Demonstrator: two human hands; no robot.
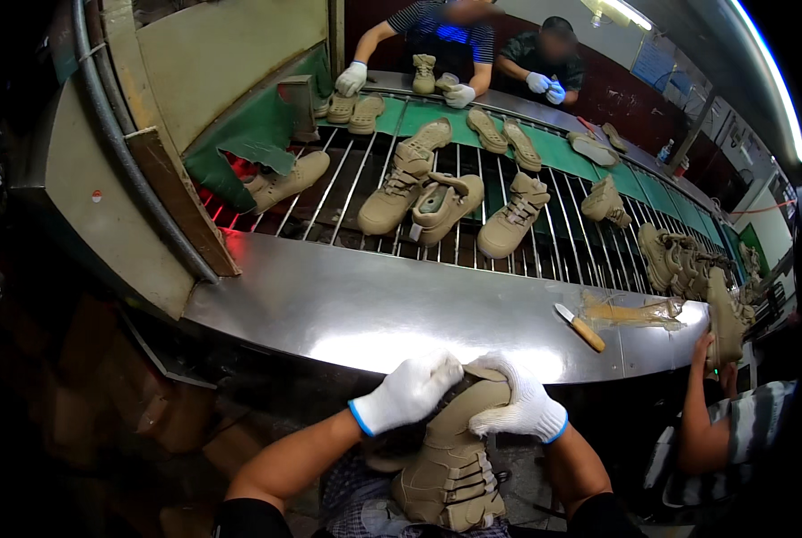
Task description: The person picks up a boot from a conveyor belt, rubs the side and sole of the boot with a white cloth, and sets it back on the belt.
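Note:
A tan lace-up boot (450, 457) rests upright against my lap, its laced side toward the lower right. My left hand (407, 392), in a white glove with a blue cuff, is closed at the boot's upper edge; its fingertips are partly hidden. On the other side, my right hand (519, 399), gloved the same way, grips the edge of that end between thumb and fingers. A tan flap shows between the two hands. Beyond them, on the metal ledge (374, 300), lies a short knife (580, 327) with a wooden handle.
Tan boots (513, 215) stand on a conveyor of metal rods (338, 193), with loose soles (486, 130) on the green belt behind. A curtained machine housing (239, 76) borders the left. Two gloved co-workers sit opposite; at right another person's hand (701, 350) holds a boot.

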